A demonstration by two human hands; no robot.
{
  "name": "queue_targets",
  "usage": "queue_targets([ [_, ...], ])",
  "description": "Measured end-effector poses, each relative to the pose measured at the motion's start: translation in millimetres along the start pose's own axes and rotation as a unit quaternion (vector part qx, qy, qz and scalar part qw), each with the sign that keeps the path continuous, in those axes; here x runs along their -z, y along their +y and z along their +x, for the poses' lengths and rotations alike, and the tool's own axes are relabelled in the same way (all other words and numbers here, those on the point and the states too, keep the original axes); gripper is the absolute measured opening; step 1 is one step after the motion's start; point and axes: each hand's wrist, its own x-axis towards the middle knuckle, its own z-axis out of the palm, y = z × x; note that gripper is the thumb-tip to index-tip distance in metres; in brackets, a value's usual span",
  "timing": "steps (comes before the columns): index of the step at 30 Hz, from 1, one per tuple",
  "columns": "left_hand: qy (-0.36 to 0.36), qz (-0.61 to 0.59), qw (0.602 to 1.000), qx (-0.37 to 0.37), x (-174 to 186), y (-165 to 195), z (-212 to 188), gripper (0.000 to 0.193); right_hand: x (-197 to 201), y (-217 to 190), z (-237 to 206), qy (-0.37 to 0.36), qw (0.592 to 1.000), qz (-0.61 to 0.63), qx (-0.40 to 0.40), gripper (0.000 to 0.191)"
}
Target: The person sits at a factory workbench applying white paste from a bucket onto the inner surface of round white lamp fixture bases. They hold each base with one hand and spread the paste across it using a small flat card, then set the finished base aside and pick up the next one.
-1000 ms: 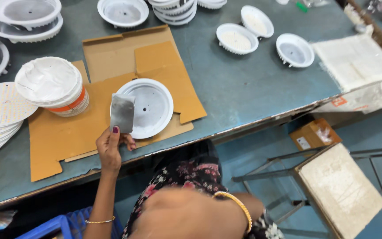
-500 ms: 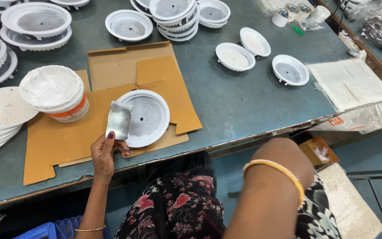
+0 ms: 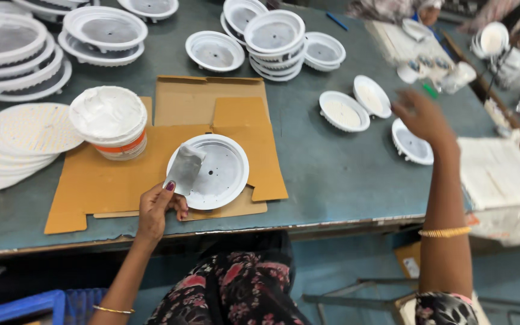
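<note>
Raised since half a second ago, the right hand (image 3: 421, 117) is now stretched out over the grey-green worktop (image 3: 326, 174), where before only the forearm was seen low in the foreground. Its fingers are spread wide and nothing is held; it is blurred, and hangs near a small round white housing (image 3: 412, 144) with a ribbed rim. A thin beaded gold bangle (image 3: 445, 232) is worn on that forearm.

A flat metal scraper blade (image 3: 183, 170), dull grey and roughly rectangular, is pinched by the left hand (image 3: 159, 207), whose fingers are closed on its lower end. The blade is laid tilted over the left part of a round white dish-shaped housing (image 3: 215, 173), smooth, with a raised rim and small holes in its flat floor. This housing is set on a flattened sheet of brown cardboard (image 3: 103, 186) at the near edge of the worktop.

Just left of it, on the same cardboard, a round tub (image 3: 111, 123) with an orange band is seen, filled with white paste. Thin perforated white discs (image 3: 22, 141) are stacked further left.
</note>
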Motion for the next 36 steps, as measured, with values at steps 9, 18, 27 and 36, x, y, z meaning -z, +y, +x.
queue_targets([
  [9,-0.014,-0.001,1.0,-0.01,-2.7,0.6,9.3,0.041,-118.6,102.1,-53.1,-0.02,0.917,-0.275,-0.289,0.052],
  [18,-0.035,-0.021,0.999,-0.005,-14.1,10.3,4.2,0.04,-128.3,69.4,-81.7,-0.136,0.927,-0.299,-0.18,0.032],
  [27,-0.05,-0.045,0.998,-0.018,-30.3,20.8,5.4,0.038,-63.9,-98.5,-82.8,-0.111,0.969,-0.2,-0.089,0.029],
  [36,-0.058,-0.044,0.997,-0.023,-33.5,23.5,8.7,0.038,-173.5,-166.4,-28.7,0.1,0.949,-0.136,0.266,0.009],
])
